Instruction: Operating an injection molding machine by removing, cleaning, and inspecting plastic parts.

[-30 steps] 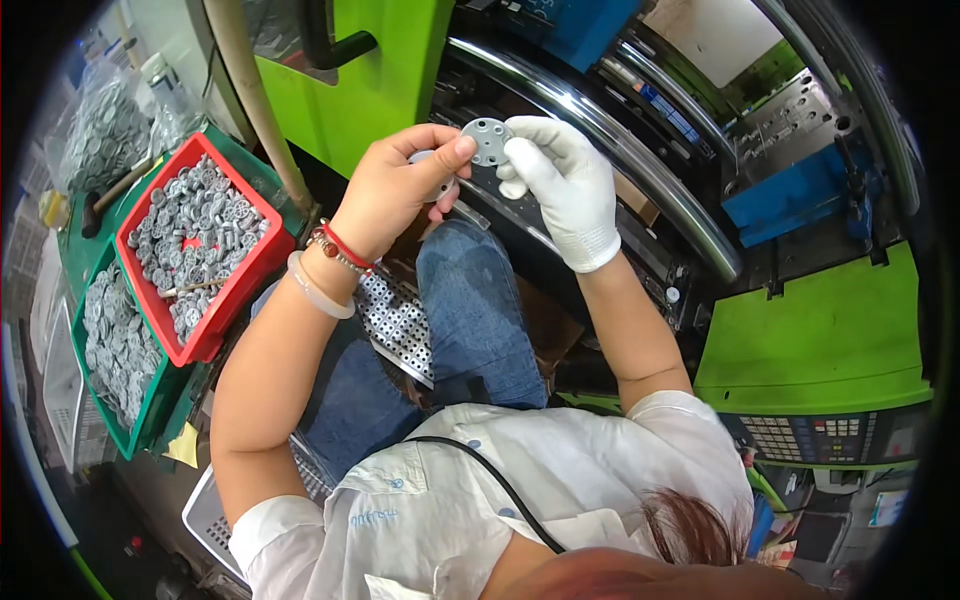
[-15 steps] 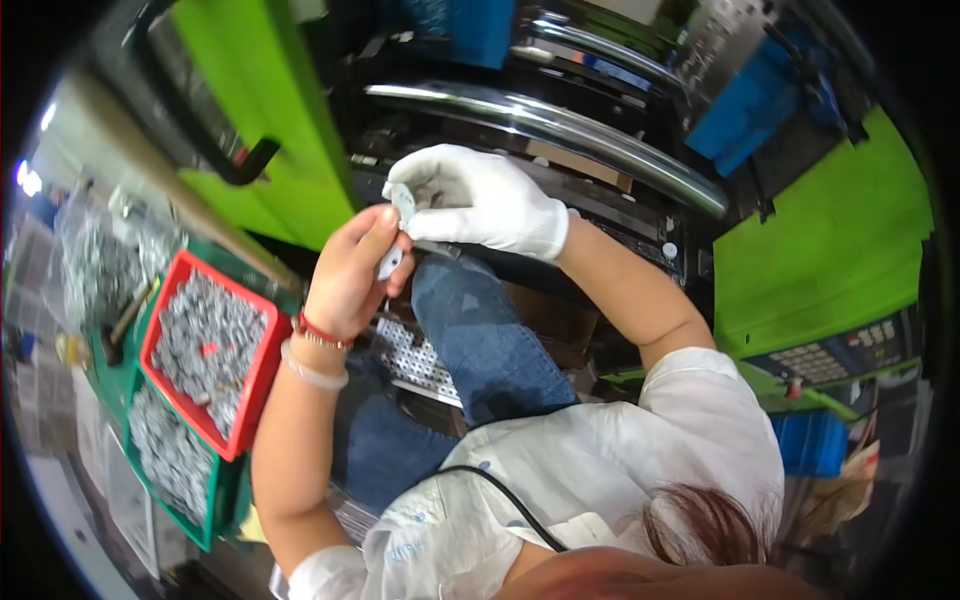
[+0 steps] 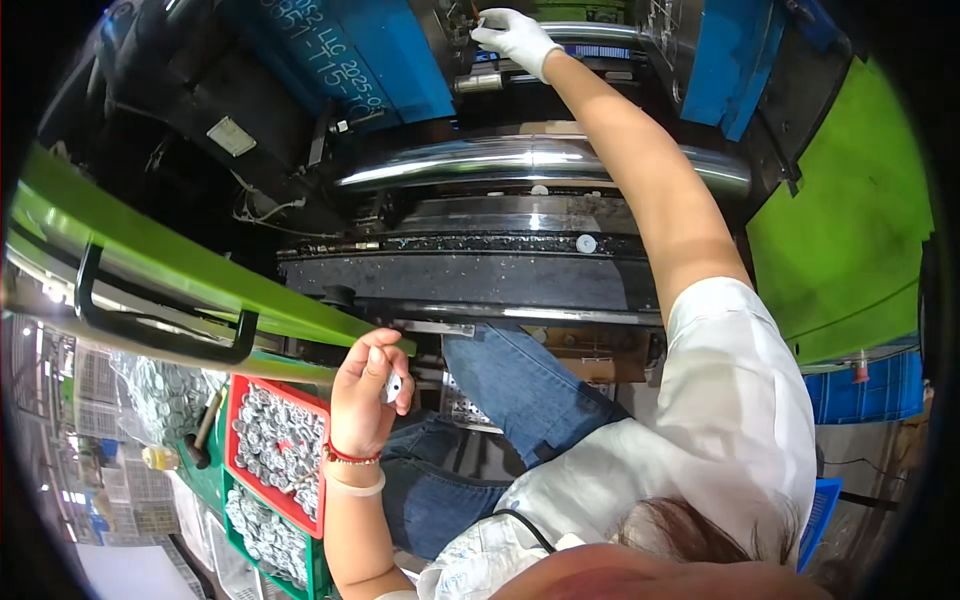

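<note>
1. While the bare left hand [image 3: 368,392] curls its fingers around a pale disc [image 3: 393,388] with a dark hole, low and just beside the bent knee [image 3: 520,395], a light but sure grip seems best, so that the disc neither slips out nor gets scratched.

2. Gloved in white, the right hand [image 3: 517,38] reaches far up into the machine, between the left blue block [image 3: 385,60] and the right blue block [image 3: 735,70]. Its fingertips are at or near the metal face [image 3: 447,42] on the left; whether they grasp anything, I cannot tell.

3. For this reach, a straight, unhurried arm is the safer choice: the forearm crosses over the shiny bar [image 3: 480,165] in the view, and a bump there could spoil the aim. Working by the fingertips, squarely to the metal face, should help.

4. With one hand inside the machine, the other does well to rest low and outside, as it does here.

5. A small round piece [image 3: 587,243] lies on the dark ledge below the bar; a sleeve could brush it off.

6. At lower left, the red tray [image 3: 232,440] and the green tray [image 3: 318,565] hold many grey pieces; mixing the held disc among them carelessly would make it hard to find.
</note>
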### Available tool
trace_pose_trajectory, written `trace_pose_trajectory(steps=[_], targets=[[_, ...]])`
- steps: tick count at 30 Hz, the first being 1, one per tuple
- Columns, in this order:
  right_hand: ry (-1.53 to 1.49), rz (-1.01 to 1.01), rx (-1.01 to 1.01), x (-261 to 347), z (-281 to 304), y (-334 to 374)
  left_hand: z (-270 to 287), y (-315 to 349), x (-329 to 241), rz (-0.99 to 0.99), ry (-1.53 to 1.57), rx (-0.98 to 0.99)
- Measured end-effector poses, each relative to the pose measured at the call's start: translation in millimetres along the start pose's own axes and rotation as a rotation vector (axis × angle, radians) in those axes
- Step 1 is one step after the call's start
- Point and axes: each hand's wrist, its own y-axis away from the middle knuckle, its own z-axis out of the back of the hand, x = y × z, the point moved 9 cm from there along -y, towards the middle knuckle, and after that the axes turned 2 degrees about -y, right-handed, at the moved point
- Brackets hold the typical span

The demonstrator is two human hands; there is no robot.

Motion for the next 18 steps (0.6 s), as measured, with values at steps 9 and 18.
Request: trace_pose_trajectory(steps=[9,18], targets=[[0.180,0.027,-0.002,-23,-10,-29,4,-9,4,0.039,-0.037,-0.018],[0.321,0.217,-0.016,-26,-8,-39,8,-10,3,0.046,-0.026,-0.029]])
